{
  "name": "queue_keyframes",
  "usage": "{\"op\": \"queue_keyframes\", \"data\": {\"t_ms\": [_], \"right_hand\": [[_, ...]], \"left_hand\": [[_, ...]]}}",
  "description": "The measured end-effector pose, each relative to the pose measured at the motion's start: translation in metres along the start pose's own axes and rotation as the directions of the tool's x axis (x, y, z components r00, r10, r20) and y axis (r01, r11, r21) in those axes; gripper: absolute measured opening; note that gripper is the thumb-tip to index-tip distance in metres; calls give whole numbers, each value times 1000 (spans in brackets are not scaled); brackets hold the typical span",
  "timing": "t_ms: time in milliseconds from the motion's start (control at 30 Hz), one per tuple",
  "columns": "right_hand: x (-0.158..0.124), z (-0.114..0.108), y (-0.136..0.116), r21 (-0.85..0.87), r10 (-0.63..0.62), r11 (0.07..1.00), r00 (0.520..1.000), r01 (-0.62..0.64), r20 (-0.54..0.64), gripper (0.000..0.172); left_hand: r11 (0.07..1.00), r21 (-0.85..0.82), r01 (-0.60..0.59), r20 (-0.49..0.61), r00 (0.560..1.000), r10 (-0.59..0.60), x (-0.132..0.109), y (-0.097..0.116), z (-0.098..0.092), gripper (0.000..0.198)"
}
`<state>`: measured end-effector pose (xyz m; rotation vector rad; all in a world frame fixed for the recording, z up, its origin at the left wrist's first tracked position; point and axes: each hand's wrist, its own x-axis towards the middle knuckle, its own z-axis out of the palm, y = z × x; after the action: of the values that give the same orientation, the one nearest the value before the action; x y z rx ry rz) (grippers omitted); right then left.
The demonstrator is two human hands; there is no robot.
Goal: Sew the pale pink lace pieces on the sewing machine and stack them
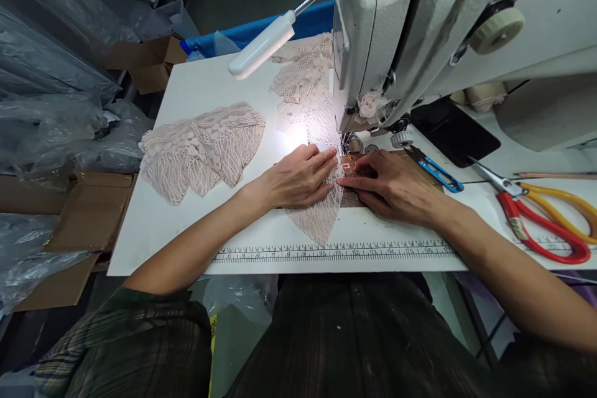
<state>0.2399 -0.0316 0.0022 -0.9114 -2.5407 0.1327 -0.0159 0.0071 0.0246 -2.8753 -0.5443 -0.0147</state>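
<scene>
Pale pink lace (317, 221) lies under the needle area of a white sewing machine (359, 31), its pointed end toward the ruler strip. My left hand (301, 177) rests flat on this lace, fingers stretched toward the presser foot. At the lace's right edge, my right hand (392, 186) touches it with the index fingertip; the other fingers are bent and apart, and nothing is held. More lace (303, 81) trails behind the needle. A separate fanned pile of lace pieces (205, 149) lies on the left of the white table (186, 84).
Right of my right hand lie blue thread snips (441, 173), red-and-yellow-handled scissors (536, 211) and a black pad (454, 130). A white lamp (261, 46) hangs over the table. A ruler strip (280, 254) runs along the front edge. Cardboard boxes (93, 211) stand left.
</scene>
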Motion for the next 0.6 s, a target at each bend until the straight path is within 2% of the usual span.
{"op": "queue_keyframes", "data": {"t_ms": [133, 233, 600], "right_hand": [[0, 2, 3, -7, -13, 1000, 1000, 13, -15, 30], [0, 2, 6, -22, -21, 1000, 1000, 20, -12, 30], [1, 3, 9, -8, -38, 999, 996, 37, -78, 29]], "left_hand": [[995, 28, 99, -2, 995, -99, 2, 5, -3, 50], [991, 35, 131, -19, 991, -130, 6, 6, -2, 49], [964, -157, 213, -33, 975, -220, 6, 4, 5, 49]]}}
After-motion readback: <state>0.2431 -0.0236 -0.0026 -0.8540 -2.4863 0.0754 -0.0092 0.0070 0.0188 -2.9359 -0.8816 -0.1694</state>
